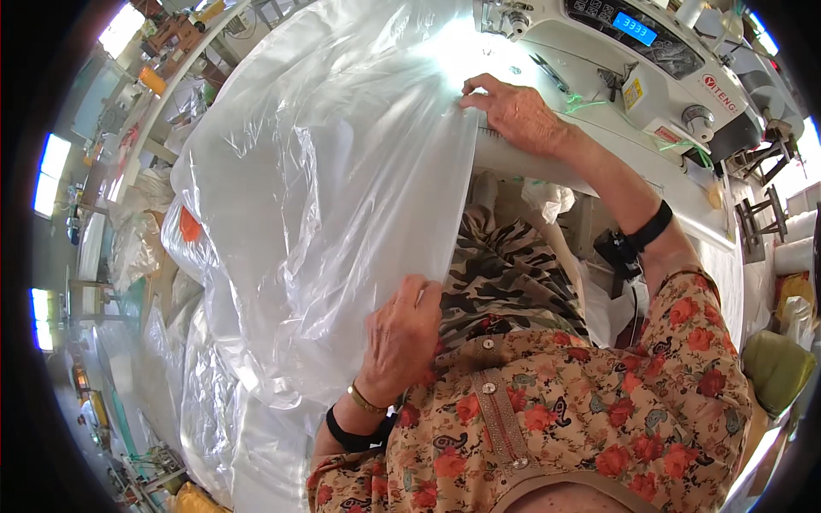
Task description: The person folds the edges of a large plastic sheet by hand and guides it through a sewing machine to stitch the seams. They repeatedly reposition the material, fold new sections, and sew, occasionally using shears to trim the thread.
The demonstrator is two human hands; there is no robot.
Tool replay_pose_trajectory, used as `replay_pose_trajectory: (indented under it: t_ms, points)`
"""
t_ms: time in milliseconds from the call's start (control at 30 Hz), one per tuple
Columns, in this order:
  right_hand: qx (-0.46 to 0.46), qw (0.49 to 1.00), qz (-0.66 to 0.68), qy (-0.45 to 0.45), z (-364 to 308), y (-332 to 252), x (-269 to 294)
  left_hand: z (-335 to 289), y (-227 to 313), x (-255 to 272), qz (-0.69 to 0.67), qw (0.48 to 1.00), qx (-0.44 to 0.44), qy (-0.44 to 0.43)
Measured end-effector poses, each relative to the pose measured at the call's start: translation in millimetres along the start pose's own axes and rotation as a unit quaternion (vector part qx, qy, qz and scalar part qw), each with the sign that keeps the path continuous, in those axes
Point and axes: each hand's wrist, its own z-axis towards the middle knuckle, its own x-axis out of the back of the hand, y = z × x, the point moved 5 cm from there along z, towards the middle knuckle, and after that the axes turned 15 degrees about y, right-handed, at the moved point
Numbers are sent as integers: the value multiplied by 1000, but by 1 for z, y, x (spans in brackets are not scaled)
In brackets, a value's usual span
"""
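"In the head view, where's the plastic sheet point(316, 171)?"

"It sprawls from seven o'clock round to twelve, clear and heavily creased, its upper part under the bright glare."

"And the right hand point(520, 115)?"

"At one o'clock, thumb and forefinger pinching the sheet where the creases gather, just beside the lit end of the sewing machine point(654, 64), which fills one to two o'clock."

"The left hand point(402, 333)?"

"At six o'clock, fingers curled, grasping the sheet's near edge. That edge runs nearly straight between the two hands."

"Anything around them?"

"Green thread point(587, 105) lies on the machine bed around two o'clock of centre, near a slim metal tool point(549, 73). Camouflage trousers point(513, 278) show below the bed, towards four o'clock."
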Motion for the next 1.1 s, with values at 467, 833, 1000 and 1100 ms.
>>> replay_pose_trajectory:
  t_ms: [467, 833, 1000, 1100]
  points:
    - [-17, 996, 74, 47, 10, 20, -17, -10, -4, -7, -64, 997, 21, 44]
    - [-116, 986, -75, 91, 9, 35, -14, 14, -5, -48, -143, 989, 28, -14]
    - [-112, 979, -151, 85, 10, 34, -10, 41, -6, -52, -131, 991, -7, 4]
    - [-160, 978, -136, -10, 7, 36, -15, 62, -13, -55, -97, 995, -23, 12]
